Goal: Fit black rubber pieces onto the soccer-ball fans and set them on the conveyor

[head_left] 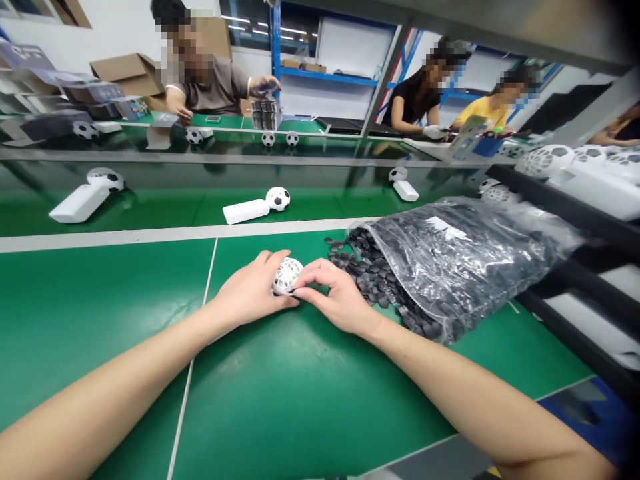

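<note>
My left hand (255, 287) is wrapped around a white openwork toy football (289, 272), low over the green table. A pale edge shows below that wrist; most of what lies under the palm is hidden. The thumb and index finger of my right hand (333, 290) are pinched together at the ball's lower right side. A small dark piece shows at those fingertips, partly covered. Just right of this hand, loose black pieces (373, 277) spill from a clear plastic bag (460, 260) onto the table.
Beyond the pale ledge (150, 232), white-handled footballs with black patches (256, 205) lie on a green belt. A black rack (575, 207) at the right holds more white ball units. Several people sit across the line, among cartons (127, 73) and a stack of packages (265, 115).
</note>
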`<state>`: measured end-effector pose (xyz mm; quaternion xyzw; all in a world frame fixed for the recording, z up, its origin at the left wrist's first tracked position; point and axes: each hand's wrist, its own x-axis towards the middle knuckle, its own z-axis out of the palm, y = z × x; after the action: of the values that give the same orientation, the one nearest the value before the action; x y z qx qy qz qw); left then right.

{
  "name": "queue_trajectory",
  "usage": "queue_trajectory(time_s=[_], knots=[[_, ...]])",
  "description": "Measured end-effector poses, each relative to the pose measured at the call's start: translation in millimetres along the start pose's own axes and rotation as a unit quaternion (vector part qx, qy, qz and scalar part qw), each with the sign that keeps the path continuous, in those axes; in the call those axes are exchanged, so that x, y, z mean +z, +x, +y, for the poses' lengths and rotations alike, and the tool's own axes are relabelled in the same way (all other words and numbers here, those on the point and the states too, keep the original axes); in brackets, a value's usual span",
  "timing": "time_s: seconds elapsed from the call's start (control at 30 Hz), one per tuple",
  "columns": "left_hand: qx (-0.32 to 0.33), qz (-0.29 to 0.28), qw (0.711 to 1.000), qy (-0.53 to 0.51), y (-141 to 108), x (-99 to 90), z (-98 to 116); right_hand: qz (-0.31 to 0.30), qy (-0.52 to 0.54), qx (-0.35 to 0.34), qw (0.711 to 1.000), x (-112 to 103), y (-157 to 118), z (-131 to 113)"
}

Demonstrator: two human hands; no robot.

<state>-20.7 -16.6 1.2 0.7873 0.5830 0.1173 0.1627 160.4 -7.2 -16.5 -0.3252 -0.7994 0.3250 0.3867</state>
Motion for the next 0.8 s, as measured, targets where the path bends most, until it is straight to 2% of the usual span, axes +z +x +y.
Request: queue_trajectory(time_s=[0.07,0.23,0.37,0.47,0.57,0.7,0.8], knots=[[0.008,0.000,1.000,-0.010,-1,0.4,-2,0.000,-0.023,-0.021,1.000,4,-1,0],[0.021,0.006,0.999,-0.044,-1,0.1,-5,0.020,-0.044,-0.023,0.999,9,0,5],[0.030,0.009,0.998,-0.052,1,0.9,-6,0.027,-0.023,0.026,0.999,8,2,9],[0.025,0.013,0.998,-0.050,2,1.4,-7,-0.007,0.021,0.066,0.998,7,3,11],[0.025,0.017,0.999,-0.044,2,0.8,-6,-0.042,0.050,0.076,0.995,9,3,10],[0.023,0.014,0.999,-0.033,1,-0.4,-4,-0.030,0.059,0.078,0.995,10,5,10],[0.017,-0.005,0.999,-0.033,3,-0.3,-6,-0.014,0.064,0.108,0.992,-5,14,17]])
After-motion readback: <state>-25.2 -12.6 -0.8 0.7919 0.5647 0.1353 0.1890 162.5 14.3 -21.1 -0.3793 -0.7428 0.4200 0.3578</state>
